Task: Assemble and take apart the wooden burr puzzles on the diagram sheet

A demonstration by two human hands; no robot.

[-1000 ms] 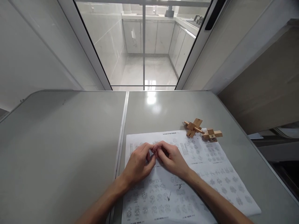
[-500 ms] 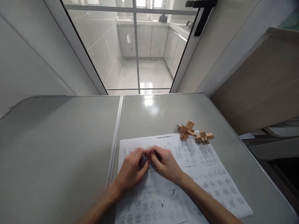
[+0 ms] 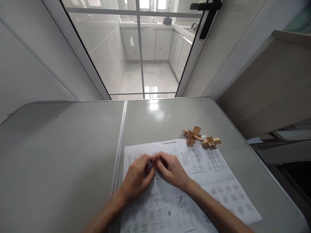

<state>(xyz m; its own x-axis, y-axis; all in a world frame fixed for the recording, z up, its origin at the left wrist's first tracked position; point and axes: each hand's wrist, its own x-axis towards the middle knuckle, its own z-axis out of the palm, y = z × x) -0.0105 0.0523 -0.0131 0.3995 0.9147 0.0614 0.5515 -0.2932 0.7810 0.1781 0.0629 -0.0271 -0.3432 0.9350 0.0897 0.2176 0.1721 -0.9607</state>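
Observation:
My left hand (image 3: 139, 171) and my right hand (image 3: 171, 168) meet at the fingertips over a printed sheet (image 3: 201, 197). Fingers on both are curled and pinched together. Whether anything sits between the fingertips cannot be made out. The white sheet carries rows of small grey diagrams and a few dark pen marks. Past its top right edge lie two wooden interlocking-block pieces: a cross-shaped one (image 3: 193, 135) with a thin rod through it, and a smaller one (image 3: 212, 142) with dark markings on its face. Neither hand touches them.
The grey table (image 3: 85, 145) has a metal seam (image 3: 120, 142) running front to back, left of the sheet. Behind its far edge stands a glass door with a black handle (image 3: 209, 16). A brown panel (image 3: 272, 74) rises beyond the right edge.
The camera view has shifted slightly. Both hands keep the same pose, and the sheet and wooden pieces lie where they were.

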